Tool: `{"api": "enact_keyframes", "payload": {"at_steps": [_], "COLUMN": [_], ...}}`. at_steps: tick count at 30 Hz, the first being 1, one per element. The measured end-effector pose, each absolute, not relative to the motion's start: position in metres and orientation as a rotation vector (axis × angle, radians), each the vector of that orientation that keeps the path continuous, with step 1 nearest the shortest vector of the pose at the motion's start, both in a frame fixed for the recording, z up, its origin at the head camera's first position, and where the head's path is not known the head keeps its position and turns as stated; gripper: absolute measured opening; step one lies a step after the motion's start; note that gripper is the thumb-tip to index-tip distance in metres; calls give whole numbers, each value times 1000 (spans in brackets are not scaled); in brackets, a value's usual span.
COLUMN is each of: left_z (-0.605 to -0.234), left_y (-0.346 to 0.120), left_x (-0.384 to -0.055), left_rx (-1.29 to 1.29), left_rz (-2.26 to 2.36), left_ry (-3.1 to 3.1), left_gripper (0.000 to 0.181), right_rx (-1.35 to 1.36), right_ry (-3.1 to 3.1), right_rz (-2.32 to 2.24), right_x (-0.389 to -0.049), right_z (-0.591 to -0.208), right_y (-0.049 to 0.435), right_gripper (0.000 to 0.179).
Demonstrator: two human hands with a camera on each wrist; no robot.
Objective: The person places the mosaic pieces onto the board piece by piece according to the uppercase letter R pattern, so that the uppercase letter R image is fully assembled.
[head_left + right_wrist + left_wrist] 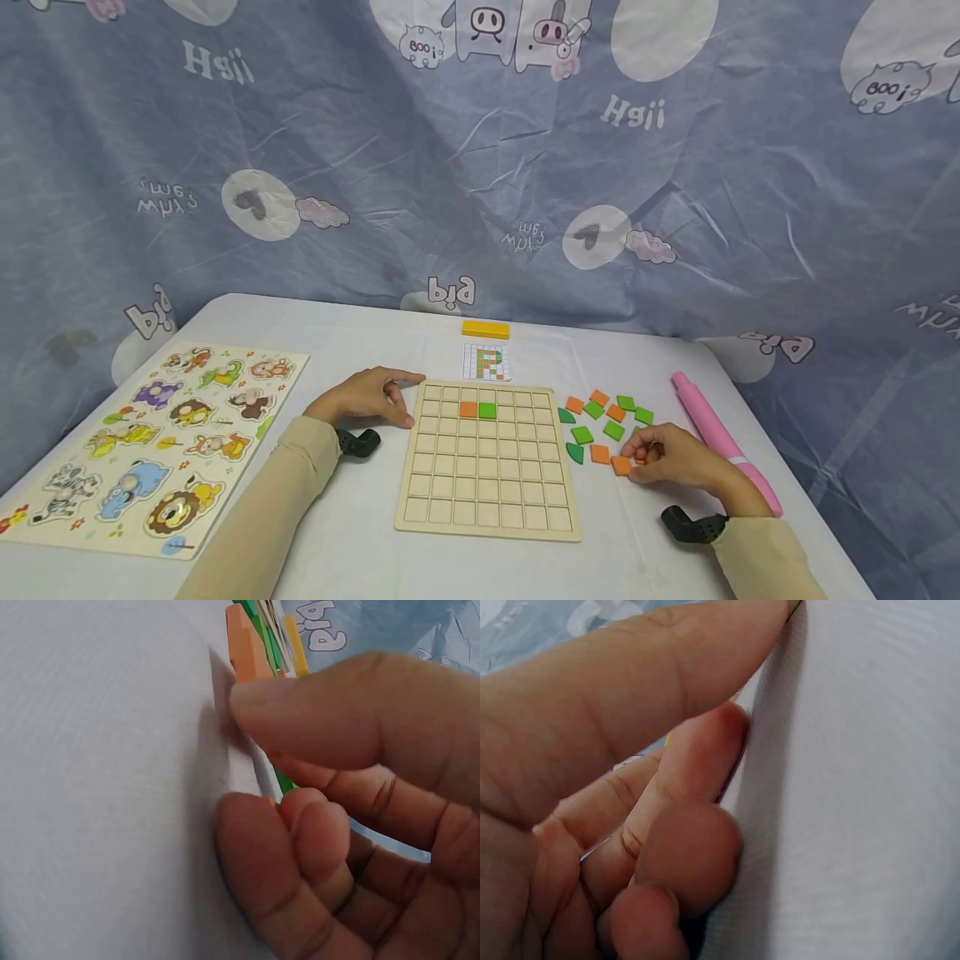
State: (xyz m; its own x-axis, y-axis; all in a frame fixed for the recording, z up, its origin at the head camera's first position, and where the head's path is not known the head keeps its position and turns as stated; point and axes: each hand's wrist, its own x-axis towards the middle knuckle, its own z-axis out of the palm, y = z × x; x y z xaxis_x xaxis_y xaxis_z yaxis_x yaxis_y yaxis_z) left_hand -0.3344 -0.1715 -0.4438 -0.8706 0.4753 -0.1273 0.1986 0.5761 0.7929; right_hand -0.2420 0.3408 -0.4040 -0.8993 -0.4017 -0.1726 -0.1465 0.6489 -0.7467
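Observation:
My left hand (372, 395) rests at the upper left of a wooden grid board (487, 534). Its index finger reaches the top corner and the thumb touches the left edge. An orange square tile (468, 410) and a green square tile (487, 411) lie side by side in the board's second row. Right of the board, my right hand (675, 457) pinches another orange square tile (621, 466) between thumb and index finger. In the right wrist view, the thumb presses against that orange tile (247, 645). More orange tiles are partly hidden under the fingers.
Loose tiles (613, 430), orange squares, green squares and green quarter-rounds, lie scattered right of the board. Behind it are a pattern card (486, 362) and a yellow box (485, 330). An animal puzzle board (146, 442) lies at left, a pink roll (712, 429) at right.

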Motion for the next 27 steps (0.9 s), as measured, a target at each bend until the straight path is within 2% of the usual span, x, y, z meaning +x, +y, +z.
{"api": "enact_keyframes", "payload": {"at_steps": [14,27], "left_z": [-444,-441], "left_y": [-171,-170], "left_x": [-335,-333], "left_rx": [531,519], "left_rz": [1196,1186], "left_ry": [2481,2491], "left_gripper": [89,89], "right_rx": [-481,-455], "right_ry": [2511,2524], "right_rz": [-1292,-1397], "right_x": [-245,-256], "right_z": [-406,-409], "right_y": [335,309], "right_gripper": [27,31]}}
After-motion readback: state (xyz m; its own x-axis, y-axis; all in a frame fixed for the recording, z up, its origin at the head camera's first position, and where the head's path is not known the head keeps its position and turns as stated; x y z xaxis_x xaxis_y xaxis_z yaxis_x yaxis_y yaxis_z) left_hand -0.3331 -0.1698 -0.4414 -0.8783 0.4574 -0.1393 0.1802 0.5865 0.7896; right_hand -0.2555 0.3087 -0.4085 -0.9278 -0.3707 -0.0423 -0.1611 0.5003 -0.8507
